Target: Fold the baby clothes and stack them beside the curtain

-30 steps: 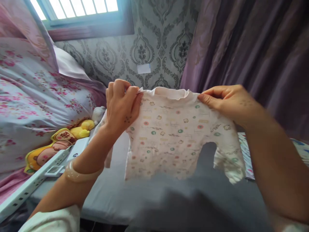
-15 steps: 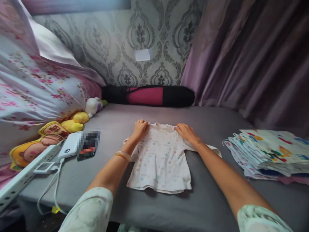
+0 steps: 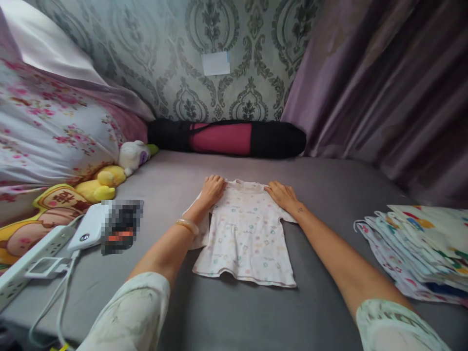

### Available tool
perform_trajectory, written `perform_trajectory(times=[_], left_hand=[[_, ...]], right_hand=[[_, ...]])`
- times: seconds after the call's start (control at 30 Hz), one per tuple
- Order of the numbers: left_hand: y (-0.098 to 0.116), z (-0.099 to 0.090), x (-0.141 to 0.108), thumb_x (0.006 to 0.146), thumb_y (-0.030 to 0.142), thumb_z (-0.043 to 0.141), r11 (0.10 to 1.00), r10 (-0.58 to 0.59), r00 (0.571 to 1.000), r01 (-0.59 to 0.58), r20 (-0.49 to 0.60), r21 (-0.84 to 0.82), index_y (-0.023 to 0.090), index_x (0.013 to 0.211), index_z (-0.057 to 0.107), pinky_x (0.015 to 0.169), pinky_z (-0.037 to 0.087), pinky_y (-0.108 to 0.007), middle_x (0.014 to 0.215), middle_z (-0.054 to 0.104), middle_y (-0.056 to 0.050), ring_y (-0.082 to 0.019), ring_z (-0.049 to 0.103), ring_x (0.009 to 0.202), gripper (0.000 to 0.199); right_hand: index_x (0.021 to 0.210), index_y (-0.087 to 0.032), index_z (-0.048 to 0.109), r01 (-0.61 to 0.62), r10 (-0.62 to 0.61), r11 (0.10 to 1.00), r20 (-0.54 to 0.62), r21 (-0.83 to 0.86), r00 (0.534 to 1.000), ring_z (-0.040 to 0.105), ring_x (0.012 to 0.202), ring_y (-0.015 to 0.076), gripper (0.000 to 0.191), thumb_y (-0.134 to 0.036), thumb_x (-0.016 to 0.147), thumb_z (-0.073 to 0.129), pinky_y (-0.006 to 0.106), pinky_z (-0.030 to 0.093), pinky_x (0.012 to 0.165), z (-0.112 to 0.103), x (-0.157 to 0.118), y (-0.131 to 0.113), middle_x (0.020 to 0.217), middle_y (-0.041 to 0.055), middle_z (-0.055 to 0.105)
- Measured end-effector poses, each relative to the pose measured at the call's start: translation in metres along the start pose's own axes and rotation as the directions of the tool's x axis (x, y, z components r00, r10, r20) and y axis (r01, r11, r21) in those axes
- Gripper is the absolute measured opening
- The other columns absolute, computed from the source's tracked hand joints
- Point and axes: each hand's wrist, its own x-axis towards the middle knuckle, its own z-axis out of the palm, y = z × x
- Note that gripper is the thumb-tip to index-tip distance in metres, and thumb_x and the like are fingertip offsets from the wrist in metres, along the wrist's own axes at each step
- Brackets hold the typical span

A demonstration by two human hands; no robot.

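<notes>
A small white long-sleeved shirt [image 3: 248,234] with a pastel print lies flat, its collar away from me and its hem toward me. At its left shoulder my left hand [image 3: 214,189] is closed on the fabric, with a bangle on that wrist. My right hand [image 3: 281,194] pinches the other shoulder, fingers curled at the seam. The left sleeve shows partly beneath my forearm; most of the right sleeve is out of sight behind my right arm.
The shirt lies on a grey sheet [image 3: 219,321]. A stack of folded clothes [image 3: 424,248] is at right. A power strip [image 3: 32,263], a white power bank [image 3: 87,226], cables and plush toys [image 3: 102,183] line the left. A black-and-pink long bag [image 3: 223,139] rests by the wall.
The view has tilted down and come slightly closer. The right sleeve's end, which stuck out beyond my right forearm, no longer shows there. Both hands stay at the shirt's shoulders.
</notes>
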Motion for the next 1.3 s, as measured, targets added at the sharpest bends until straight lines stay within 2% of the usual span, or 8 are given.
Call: perform_trajectory(times=[0.27,0.5,0.67,0.83,1.0,1.13,1.23,1.3], left_hand=[[-0.005,0.005,0.038,0.099,0.035,0.031,0.998,-0.06,0.995,0.062,0.077,-0.019,0.019,0.101,0.06,0.088,0.033,-0.039,0.109,0.062,-0.014,-0.028,0.052,0.106,0.033],[-0.002,0.008,0.055,0.094,0.029,0.04,0.977,-0.172,0.962,0.193,0.21,-0.088,0.018,0.105,0.06,0.087,0.037,-0.04,0.113,0.064,-0.014,-0.028,0.056,0.106,0.025],[0.01,0.003,0.063,0.09,0.022,0.044,0.976,-0.12,0.963,0.158,0.242,-0.147,0.02,0.112,0.061,0.091,0.037,-0.042,0.117,0.064,-0.012,-0.028,0.055,0.112,0.028],[0.021,0.007,0.068,0.094,0.034,0.041,0.968,-0.1,0.969,0.147,0.224,-0.201,0.019,0.106,0.064,0.091,0.038,-0.042,0.113,0.064,-0.012,-0.029,0.055,0.111,0.029],[0.021,0.02,0.071,0.096,0.032,0.039,0.963,-0.152,0.974,0.184,0.165,-0.195,0.017,0.101,0.064,0.086,0.041,-0.034,0.105,0.066,-0.013,-0.025,0.058,0.103,0.03],[0.024,0.025,0.07,0.095,0.033,0.04,0.964,-0.203,0.973,0.218,0.109,-0.152,0.016,0.101,0.062,0.085,0.041,-0.033,0.103,0.066,-0.013,-0.024,0.059,0.098,0.029],[0.027,0.027,0.067,0.095,0.034,0.038,0.957,-0.254,0.962,0.265,0.097,-0.12,0.014,0.105,0.059,0.084,0.04,-0.034,0.103,0.066,-0.015,-0.025,0.059,0.098,0.031],[0.029,0.029,0.066,0.096,0.035,0.035,0.956,-0.266,0.958,0.277,0.105,-0.101,0.013,0.106,0.057,0.083,0.04,-0.035,0.103,0.065,-0.016,-0.026,0.059,0.098,0.033]], right_hand=[[0.113,-0.019,0.059,0.012,-0.013,1.0,0.015,0.02,1.0,0.061,0.105,0.0251,0.036,-0.041,0.102,0.032,0.035,0.041,0.082,-0.002,0.041,0.011,0.12,0.0112,0.063],[0.113,-0.017,0.062,-0.037,0.039,0.997,-0.013,0.072,0.999,0.055,0.113,0.027,0.034,-0.035,0.101,0.037,0.037,0.037,0.091,-0.001,0.056,0.008,0.12,0.0133,0.062],[0.125,-0.019,0.058,-0.001,-0.001,0.984,0.015,0.179,1.0,0.048,0.119,0.0282,0.036,-0.033,0.101,0.036,0.041,0.033,0.096,0.002,0.066,-0.008,0.128,0.012,0.059],[0.124,-0.02,0.058,-0.036,0.039,0.978,-0.009,0.206,0.999,0.048,0.118,0.0285,0.035,-0.033,0.1,0.037,0.04,0.032,0.095,0.01,0.072,-0.021,0.126,0.0124,0.058],[0.119,-0.02,0.059,-0.091,0.114,0.974,-0.1,0.209,0.988,0.047,0.115,0.029,0.033,-0.033,0.1,0.036,0.04,0.032,0.094,0.02,0.07,-0.025,0.123,0.0142,0.056],[0.122,-0.017,0.054,-0.102,0.141,0.975,-0.195,0.198,0.971,0.046,0.114,0.0294,0.032,-0.031,0.099,0.036,0.04,0.032,0.094,0.025,0.068,-0.028,0.125,0.0156,0.055],[0.124,-0.016,0.052,-0.091,0.133,0.982,-0.264,0.168,0.955,0.045,0.113,0.0293,0.031,-0.028,0.099,0.039,0.04,0.032,0.093,0.027,0.067,-0.031,0.128,0.0164,0.052],[0.118,-0.017,0.056,-0.071,0.104,0.988,-0.255,0.136,0.961,0.046,0.112,0.0293,0.028,-0.027,0.099,0.039,0.039,0.033,0.092,0.028,0.067,-0.033,0.125,0.016,0.053]])
